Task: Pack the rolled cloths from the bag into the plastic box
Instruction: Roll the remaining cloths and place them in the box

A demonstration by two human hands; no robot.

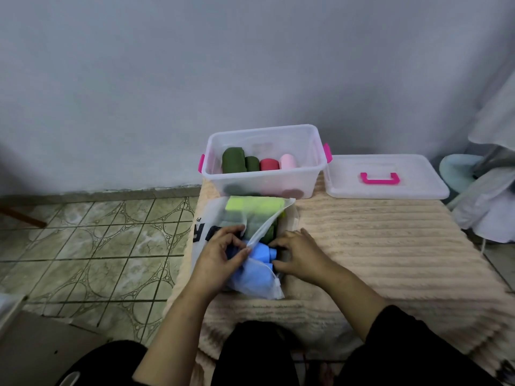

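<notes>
A translucent white zip bag (220,215) is lying on a ribbed peach mat (390,246), its mouth gaping toward the near end. The left hand (220,254) is curling around the bag's upper flap, thumb and fingers pinching the thin film beside the zip edge. The right hand (299,254) is reaching into the opening, fingers bent around a soft blue roll (260,253) – a second blue roll is lying under the film just nearer. Deeper in the bag, a lime-yellow roll (250,203) and a dark green roll (269,232) are showing through the cloudy plastic.

Just beyond the bag, touching its far end, a clear box (315,174) with pink latches is sitting open. Inside, four rolls are lying side by side: a fat dark green one (233,160), a smaller green one (252,163), a red one (269,164) and a pale pink one (288,161).

To the right of the box, the flat clear lid (418,188) – with a pink handle – is resting on the mat's far end. Patterned green tiles (92,246) are covering the floor to the left.
</notes>
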